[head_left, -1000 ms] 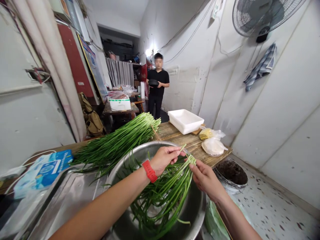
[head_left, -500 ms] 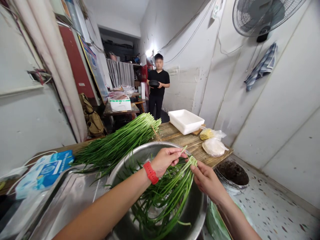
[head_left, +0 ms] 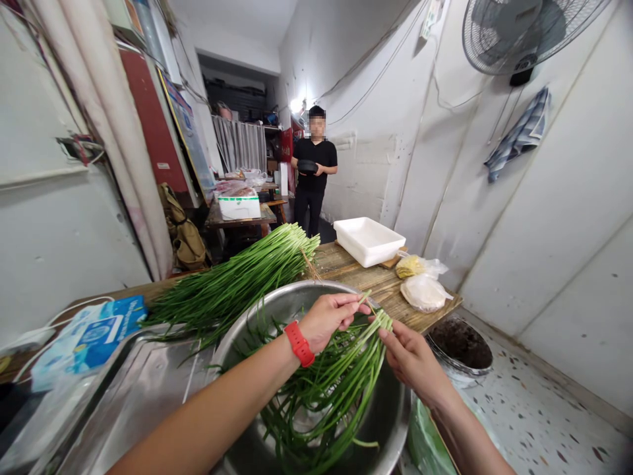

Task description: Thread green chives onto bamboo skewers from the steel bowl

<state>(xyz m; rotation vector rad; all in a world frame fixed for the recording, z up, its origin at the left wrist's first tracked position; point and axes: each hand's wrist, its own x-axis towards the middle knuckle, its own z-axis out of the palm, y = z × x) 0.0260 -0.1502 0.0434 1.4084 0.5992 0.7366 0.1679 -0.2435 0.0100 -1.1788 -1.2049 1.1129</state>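
My left hand (head_left: 321,323), with a red watch (head_left: 299,344) on its wrist, pinches a single pale chive stalk (head_left: 364,297) between thumb and forefinger. Close beside it, my right hand (head_left: 410,359) grips a bunch of garlic chives (head_left: 359,369) by the white stalk ends. The long green leaves of this bunch droop into a wide steel basin (head_left: 398,402), over which both hands are held. More loose chive leaves lie inside the basin. Behind it, a large heap of chives (head_left: 237,280) rests with its cut ends pointing right.
On the wooden table (head_left: 341,264) are a white plastic tub (head_left: 368,241) and bagged food (head_left: 422,291). A metal tray (head_left: 148,389) and a blue tissue pack (head_left: 93,333) sit left. A bucket of dark matter (head_left: 459,346) stands right. A person (head_left: 315,165) holds a black bowl farther back.
Almost nothing differs. The view has shifted slightly, while both hands keep their hold on the stalk and the bunch.
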